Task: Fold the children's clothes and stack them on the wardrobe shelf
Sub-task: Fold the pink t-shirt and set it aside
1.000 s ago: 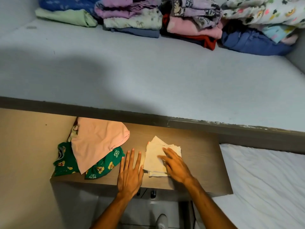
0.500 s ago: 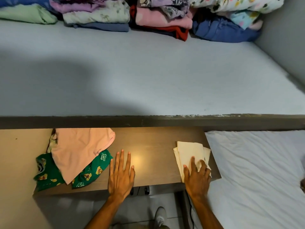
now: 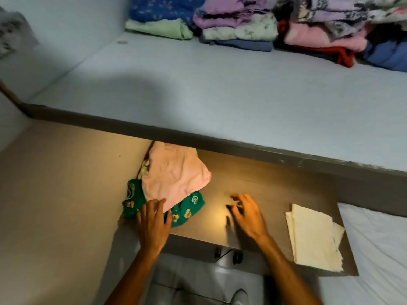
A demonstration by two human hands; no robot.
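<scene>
Since earlier: your right hand (image 3: 246, 213) leaves the folded cream cloth (image 3: 312, 236), grip open, blurred | left hand (image 3: 153, 221) grip open on pink garment (image 3: 174, 175), lower left | step: fetching next piece | next: pinch its edge, spread it on the surface (image 3: 275, 186).

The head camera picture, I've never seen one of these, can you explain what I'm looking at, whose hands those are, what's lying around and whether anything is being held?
This is one picture from a camera worn on a person's head, looking forward and down, so the two bare arms coming up from the bottom edge are the wearer's own. There is no robot here.

The brown surface is a small wooden table. On its left sits a pile with a pink garment lying over a green patterned garment. The left hand rests on the pile's near edge, fingers touching the pink cloth. The right hand is open over bare wood, blurred and holding nothing. A folded cream garment lies alone at the table's right end.

Beyond the table is the pale wardrobe shelf, with stacks of folded clothes along its back.
</scene>
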